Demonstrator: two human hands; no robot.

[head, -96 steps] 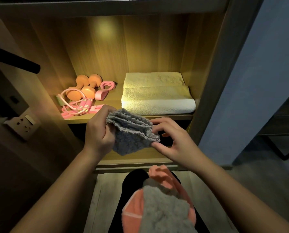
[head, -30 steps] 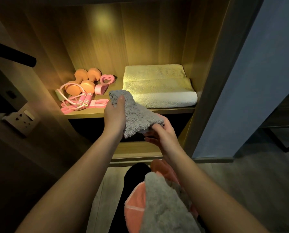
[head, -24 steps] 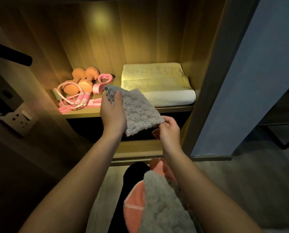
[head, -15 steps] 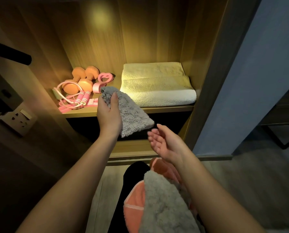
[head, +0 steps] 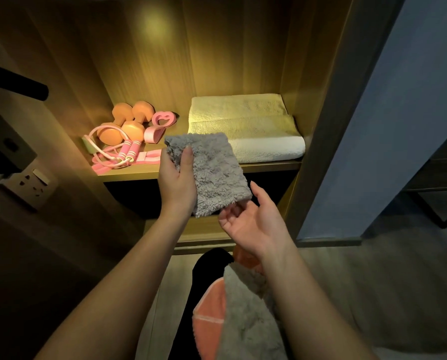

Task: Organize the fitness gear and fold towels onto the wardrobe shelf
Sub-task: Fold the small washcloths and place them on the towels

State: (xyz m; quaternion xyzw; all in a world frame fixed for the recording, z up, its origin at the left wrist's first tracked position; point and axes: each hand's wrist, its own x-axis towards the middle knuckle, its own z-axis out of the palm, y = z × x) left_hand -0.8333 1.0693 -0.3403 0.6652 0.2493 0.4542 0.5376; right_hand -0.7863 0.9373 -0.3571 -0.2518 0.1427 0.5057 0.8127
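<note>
Towel (head: 212, 172), grey, folded, mid-frame, held in front of the wardrobe shelf (head: 269, 166) edge. Left hand (head: 177, 181) grips its left side, thumb on top. Right hand (head: 253, 222) relaxed, palm up, fingers under the lower corner. On the shelf: cream towel (head: 245, 126) at right, orange dumbbells (head: 129, 120) and pink jump rope (head: 118, 152) at left.

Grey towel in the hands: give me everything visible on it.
The grey towel is fluffy and fleece-like, folded into a rough rectangle with layered edges at its top left. It is held in the air, tilted, in front of the shelf edge, overlapping the white towel in view. The left hand grips its left edge, thumb on top. The right hand, palm up, touches its lower corner with relaxed fingers.
</note>
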